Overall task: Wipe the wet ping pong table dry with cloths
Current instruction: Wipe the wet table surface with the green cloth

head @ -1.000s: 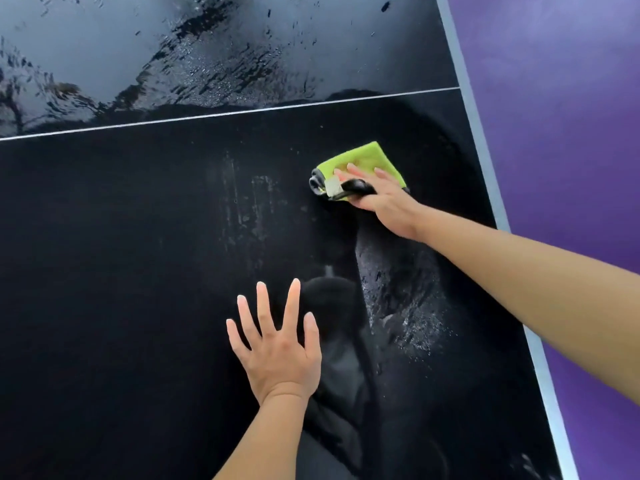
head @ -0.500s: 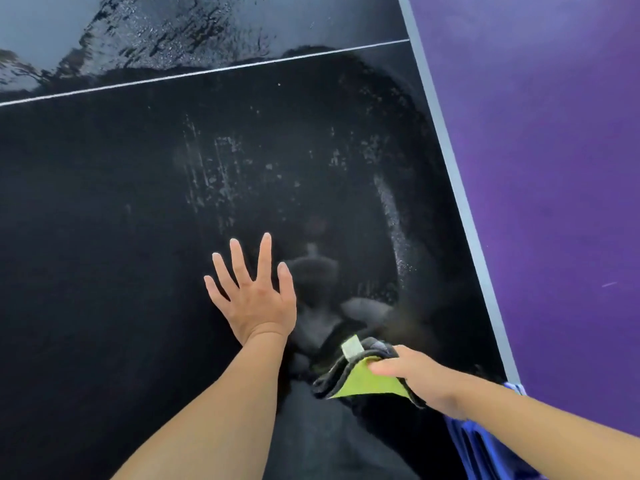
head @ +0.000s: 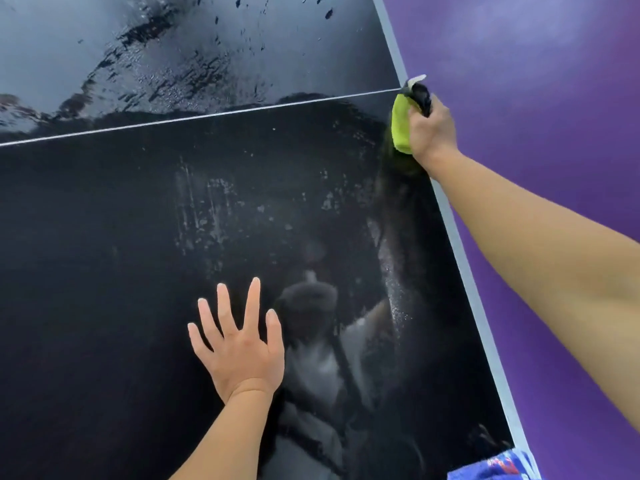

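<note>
Cloth [head: 401,128], green-and-dark: soft, light, limp; bunched in right hand [head: 431,131], upper right of frame, at ping pong table [head: 104,237] edge. Best gripped wadded. Left hand [head: 242,351] flat, fingers spread, lower centre.

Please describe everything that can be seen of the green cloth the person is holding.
The cloth is bright lime green on its visible face, with a dark, black-looking side or edge bunched at its top, where a small pale tag sticks out. It looks soft, like microfibre. It is folded or crumpled, not spread flat. The right hand grips it with curled fingers. It sits at the table's right edge, just below the point where the white line meets the grey border, pressed against the dark surface.
</note>
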{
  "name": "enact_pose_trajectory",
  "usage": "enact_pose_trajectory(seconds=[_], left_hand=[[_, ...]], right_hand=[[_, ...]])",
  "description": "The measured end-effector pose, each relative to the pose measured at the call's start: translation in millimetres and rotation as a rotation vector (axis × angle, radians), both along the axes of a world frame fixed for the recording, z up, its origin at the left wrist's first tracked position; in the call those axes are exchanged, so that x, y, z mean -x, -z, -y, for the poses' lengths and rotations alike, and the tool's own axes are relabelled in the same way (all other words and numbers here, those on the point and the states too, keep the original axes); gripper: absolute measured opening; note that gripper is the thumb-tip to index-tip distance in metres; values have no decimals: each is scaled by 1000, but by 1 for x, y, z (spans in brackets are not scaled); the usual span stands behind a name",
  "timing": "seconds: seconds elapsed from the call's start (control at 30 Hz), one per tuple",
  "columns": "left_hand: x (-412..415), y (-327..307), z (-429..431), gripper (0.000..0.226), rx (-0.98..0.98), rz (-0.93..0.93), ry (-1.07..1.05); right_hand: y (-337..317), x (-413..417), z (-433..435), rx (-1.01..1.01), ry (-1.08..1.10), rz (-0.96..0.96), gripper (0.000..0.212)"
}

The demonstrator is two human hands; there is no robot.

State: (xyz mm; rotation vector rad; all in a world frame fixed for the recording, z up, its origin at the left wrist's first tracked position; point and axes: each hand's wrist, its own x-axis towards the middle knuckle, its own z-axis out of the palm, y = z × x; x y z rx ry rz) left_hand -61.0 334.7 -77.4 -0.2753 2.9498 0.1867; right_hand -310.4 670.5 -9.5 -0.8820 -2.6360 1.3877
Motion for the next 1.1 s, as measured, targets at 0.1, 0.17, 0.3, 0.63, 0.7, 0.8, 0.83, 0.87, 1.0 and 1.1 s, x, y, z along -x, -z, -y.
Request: enact_pose_trajectory(seconds=[0.1, 0.17, 0.3, 0.63, 0.7, 0.8, 0.83, 0.87, 1.0, 1.1], left_hand=[[0, 4, 2, 59, 4, -20, -2], [1, 4, 1, 59, 4, -25, 4], [2, 4, -1, 60, 20, -10, 14], [1, 1, 0, 58, 4, 21, -25], [1, 0, 0, 56, 2, 37, -32], [2, -2, -1, 57, -4, 62, -25], [2, -3, 0, 58, -12, 64, -23], [2, -4, 0, 57, -20, 63, -21], [2, -7, 0, 57, -51, 56, -12], [2, -9, 1, 57, -68, 54, 14]], right_hand=[[37, 29, -5, -320, -177, 119, 43], [47, 44, -6, -397, -258, 100, 50], [46, 51, 3, -386, -496, 61, 52], [16, -88, 33, 260, -403, 194, 70], [9, -128, 42, 267, -415, 173, 59], [9, -185, 57, 262, -386, 131, 52], [12, -202, 64, 257, -379, 118, 51], [14, -218, 71, 255, -363, 98, 48], [18, -270, 104, 302, -244, 66, 43], [24, -305, 137, 283, -161, 17, 49]])
